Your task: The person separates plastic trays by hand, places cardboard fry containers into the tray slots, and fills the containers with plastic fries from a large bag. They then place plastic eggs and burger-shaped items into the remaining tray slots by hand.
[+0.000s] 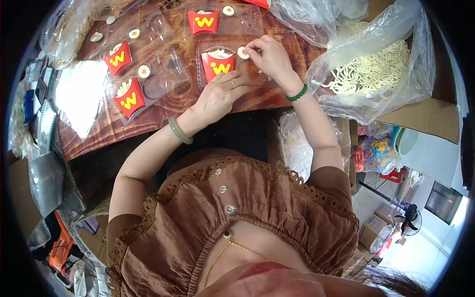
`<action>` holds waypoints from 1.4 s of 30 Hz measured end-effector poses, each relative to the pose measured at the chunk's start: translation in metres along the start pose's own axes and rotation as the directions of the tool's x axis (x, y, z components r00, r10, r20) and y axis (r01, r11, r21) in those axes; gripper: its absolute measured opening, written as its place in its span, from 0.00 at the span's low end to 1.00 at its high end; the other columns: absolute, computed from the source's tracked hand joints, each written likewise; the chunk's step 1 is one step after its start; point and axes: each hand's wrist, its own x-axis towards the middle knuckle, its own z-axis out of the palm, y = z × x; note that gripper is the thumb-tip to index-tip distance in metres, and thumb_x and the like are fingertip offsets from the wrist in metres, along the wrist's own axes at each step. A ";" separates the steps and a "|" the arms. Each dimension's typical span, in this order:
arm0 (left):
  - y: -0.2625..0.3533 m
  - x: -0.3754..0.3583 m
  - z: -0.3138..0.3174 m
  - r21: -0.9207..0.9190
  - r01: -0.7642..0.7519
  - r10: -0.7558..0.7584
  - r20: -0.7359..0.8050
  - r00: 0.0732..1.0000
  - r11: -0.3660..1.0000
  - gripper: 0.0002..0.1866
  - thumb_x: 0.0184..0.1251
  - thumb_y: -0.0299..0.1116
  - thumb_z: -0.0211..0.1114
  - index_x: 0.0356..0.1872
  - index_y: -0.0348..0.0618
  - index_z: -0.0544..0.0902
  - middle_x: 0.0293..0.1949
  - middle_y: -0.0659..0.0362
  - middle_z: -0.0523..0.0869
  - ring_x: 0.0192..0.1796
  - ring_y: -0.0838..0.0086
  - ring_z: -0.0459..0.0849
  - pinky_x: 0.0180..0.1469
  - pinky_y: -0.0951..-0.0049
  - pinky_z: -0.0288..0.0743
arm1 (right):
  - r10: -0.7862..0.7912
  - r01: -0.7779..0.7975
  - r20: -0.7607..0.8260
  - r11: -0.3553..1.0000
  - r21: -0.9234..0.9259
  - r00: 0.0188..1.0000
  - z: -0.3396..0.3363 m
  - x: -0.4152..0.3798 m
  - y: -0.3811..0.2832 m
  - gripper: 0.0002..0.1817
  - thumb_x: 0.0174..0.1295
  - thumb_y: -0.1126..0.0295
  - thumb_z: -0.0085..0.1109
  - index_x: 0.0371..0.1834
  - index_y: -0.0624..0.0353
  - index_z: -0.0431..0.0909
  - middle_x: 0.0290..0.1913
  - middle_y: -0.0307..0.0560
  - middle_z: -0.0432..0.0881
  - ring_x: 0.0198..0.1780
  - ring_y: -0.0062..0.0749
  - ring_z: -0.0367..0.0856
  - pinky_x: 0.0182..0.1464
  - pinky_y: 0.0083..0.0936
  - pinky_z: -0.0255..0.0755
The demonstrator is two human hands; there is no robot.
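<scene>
hands: right [269, 57] pinches egg piece [243, 52] | left [217, 96] flat beside fries box [217, 66] | box lies flat, opening away

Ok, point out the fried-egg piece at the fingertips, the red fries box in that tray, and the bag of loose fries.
fried-egg piece [243, 52], head view, yellow yolk centre.
red fries box [218, 67], head view, front face by the yellow W.
bag of loose fries [376, 69], head view, clear plastic over the fries.
</scene>
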 end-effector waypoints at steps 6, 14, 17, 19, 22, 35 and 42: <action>-0.003 0.001 -0.001 0.013 0.067 -0.067 -0.034 0.997 0.998 0.19 0.47 0.20 0.60 0.44 0.43 0.81 0.53 0.54 0.79 0.61 0.54 0.73 0.61 0.60 0.69 | 0.280 -0.041 -0.330 0.815 0.579 0.902 -0.014 -0.023 0.012 0.15 0.58 0.73 0.65 0.49 0.62 0.78 0.34 0.38 0.79 0.29 0.17 0.73 0.30 0.16 0.70; -0.069 0.024 -0.129 0.081 0.287 -0.232 -0.404 0.885 0.954 0.21 0.53 0.20 0.63 0.52 0.44 0.78 0.59 0.49 0.74 0.64 0.51 0.69 0.62 0.57 0.68 | 0.244 -0.103 -0.260 0.883 0.458 0.934 0.002 -0.099 0.019 0.30 0.58 0.77 0.60 0.65 0.62 0.63 0.58 0.46 0.73 0.47 0.25 0.71 0.45 0.17 0.67; -0.158 0.019 -0.183 0.225 0.439 -0.243 -0.580 0.778 0.870 0.19 0.59 0.22 0.58 0.53 0.42 0.78 0.55 0.47 0.78 0.52 0.52 0.79 0.53 0.60 0.75 | 0.322 -0.092 -0.300 0.804 0.588 0.898 0.012 -0.105 0.025 0.28 0.64 0.77 0.52 0.68 0.64 0.58 0.61 0.49 0.69 0.50 0.25 0.70 0.49 0.18 0.67; -0.200 0.026 -0.218 0.192 0.528 -0.336 -0.584 0.739 0.827 0.17 0.61 0.23 0.55 0.52 0.42 0.78 0.44 0.46 0.83 0.42 0.52 0.83 0.48 0.61 0.77 | 0.359 -0.106 -0.286 0.768 0.632 0.889 0.012 -0.104 0.023 0.27 0.66 0.77 0.49 0.68 0.65 0.56 0.61 0.49 0.69 0.50 0.25 0.70 0.51 0.19 0.66; -0.260 0.050 -0.242 0.332 0.552 -0.386 -0.451 0.805 0.765 0.17 0.60 0.25 0.54 0.51 0.44 0.80 0.36 0.46 0.85 0.39 0.52 0.84 0.46 0.60 0.77 | 0.367 -0.111 -0.278 0.756 0.645 0.888 0.014 -0.107 0.026 0.26 0.66 0.77 0.48 0.67 0.66 0.57 0.60 0.50 0.70 0.51 0.26 0.70 0.52 0.19 0.66; -0.429 0.101 -0.195 0.305 0.728 -0.638 -0.350 0.685 0.614 0.16 0.60 0.30 0.57 0.49 0.44 0.81 0.37 0.47 0.86 0.40 0.53 0.84 0.44 0.60 0.77 | 0.501 -0.255 -0.273 0.751 0.609 0.821 0.003 -0.098 0.008 0.23 0.65 0.78 0.44 0.65 0.66 0.60 0.57 0.50 0.72 0.50 0.29 0.72 0.50 0.21 0.68; -0.481 -0.155 -0.386 0.228 0.840 -0.750 -0.380 0.542 0.492 0.16 0.60 0.32 0.58 0.49 0.44 0.81 0.38 0.47 0.86 0.41 0.53 0.84 0.44 0.60 0.77 | 0.526 -0.317 -0.212 0.737 0.598 0.824 -0.001 -0.101 0.012 0.23 0.64 0.79 0.44 0.64 0.69 0.60 0.56 0.53 0.73 0.49 0.32 0.73 0.50 0.24 0.69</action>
